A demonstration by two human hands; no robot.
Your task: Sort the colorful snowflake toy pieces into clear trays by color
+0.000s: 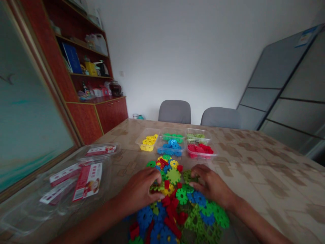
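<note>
Here both hands are resting on the pile (175, 203): left hand (139, 189) curling its fingers around pieces, right hand (212, 184) lying with fingers loosely spread.

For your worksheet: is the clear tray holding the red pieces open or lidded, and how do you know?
Open. The red-piece tray shows no lid on top; its red pieces sit heaped and uncovered above the rim, beyond the hands.

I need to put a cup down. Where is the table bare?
Bare table lies right of the red tray and the right hand. It is crowded around the toy pile, the trays, and the lids on the left.
</note>
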